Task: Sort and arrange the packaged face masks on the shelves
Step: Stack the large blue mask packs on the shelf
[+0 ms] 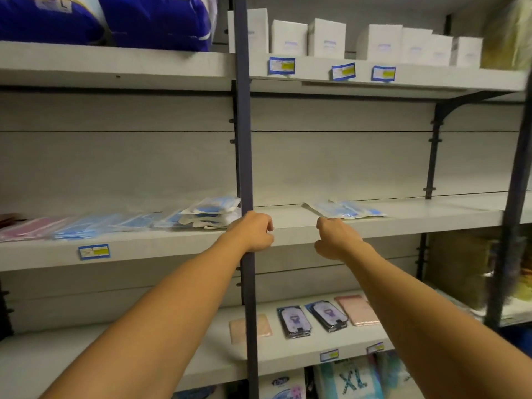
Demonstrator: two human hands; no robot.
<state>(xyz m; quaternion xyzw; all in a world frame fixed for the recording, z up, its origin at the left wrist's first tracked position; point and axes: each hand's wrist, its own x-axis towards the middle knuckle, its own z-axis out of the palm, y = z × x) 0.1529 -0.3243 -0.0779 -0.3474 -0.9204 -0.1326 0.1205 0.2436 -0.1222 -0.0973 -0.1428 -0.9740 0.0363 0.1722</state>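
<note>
Both arms reach out to the middle shelf (288,226). My left hand (253,230) hovers at the shelf's front edge by the dark upright post (243,139), fingers loosely curled, holding nothing. My right hand (335,239) hangs just right of it, also loosely curled and empty. A stack of blue packaged masks (213,213) lies left of the post. A flat pack of blue masks (345,210) lies on the shelf just beyond my right hand. More blue packs (106,223) and pink packs (28,227) line the shelf to the left.
White boxes (328,38) and blue bags (155,21) fill the top shelf. The lower shelf (288,361) carries pink packs (357,309) and dark printed packs (293,321). Price tags (94,251) hang on the shelf edges. A bracket (434,145) stands at the right.
</note>
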